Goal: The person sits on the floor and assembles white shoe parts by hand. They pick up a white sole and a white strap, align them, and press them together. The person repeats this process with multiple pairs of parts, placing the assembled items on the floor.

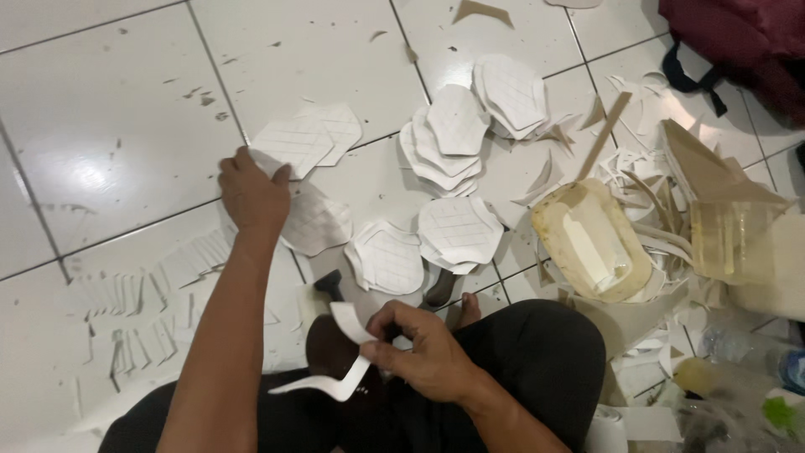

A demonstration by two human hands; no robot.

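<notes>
Head view: the person sits on a white tiled floor (126, 101). The left hand (251, 195), at about ten o'clock from the lap, is curled down with fingertips pinching the edge of a flat white shield-shaped cut-out with faint ruled lines (292, 143), which lies on the tiles. The right hand (423, 351), at six o'clock, is closed in a pinch on a long narrow white paper strip (337, 348).

The strip bends in the grip: its upper end rises toward eleven o'clock, its lower end trails out toward eight o'clock, so its long axis runs roughly lower left to upper right.

More stacks of white shield-shaped pieces (457, 134) lie at twelve to one o'clock. An oval cream-coloured plastic tub with a flat stick (591, 239) sits at two o'clock among paper offcuts (646, 184).

Risk, as I judge it: the limp strip could crease or slip from the light pinch. Dragging the cut-out one-handed could also scatter the rows of small white strips (142, 294) at nine o'clock.
</notes>
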